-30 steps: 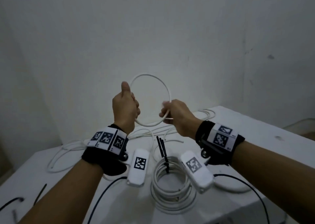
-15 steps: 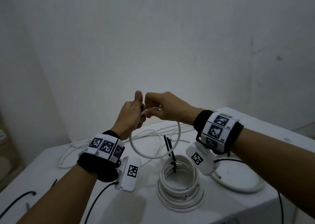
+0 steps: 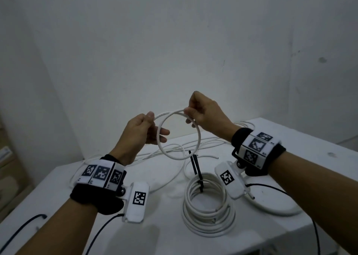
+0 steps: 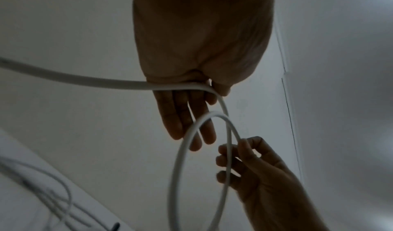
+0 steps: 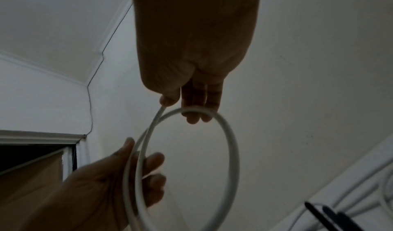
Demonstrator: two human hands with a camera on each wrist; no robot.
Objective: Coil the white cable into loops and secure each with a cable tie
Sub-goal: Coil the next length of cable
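The left hand (image 3: 139, 132) is pinching the thin white round cable (image 3: 197, 138) between thumb and forefinger at the left of a single loop, its other fingers (image 4: 180, 122) lying nearly straight behind the strand. The right hand (image 3: 205, 115) is gripping the same loop at its upper right, thumb and curled fingers (image 5: 197, 106) closing round the cable. Between them the loop is hanging upright in the air above the white tabletop (image 3: 58, 192), and the left wrist view is showing a second strand running past the left thumb, so a further turn seems to be forming.

Outward from the hands, the loose remainder of this cable is trailing down to the far part of the table, where several untidy white strands (image 3: 174, 148) are lying. This coil is judged to be at its very start, with most of its length not yet gathered and no tie on it.

Nearer and to the right, a finished many-turn coil of white cable (image 3: 209, 208) is lying flat, with black plastic cable ties (image 3: 195, 165) standing up from its far edge; at least one appears to be fastened round it, though the fastening is too small to confirm. Further right, another white loop (image 3: 271, 208) is lying partly hidden behind the right wrist; whether it is tied cannot be told.
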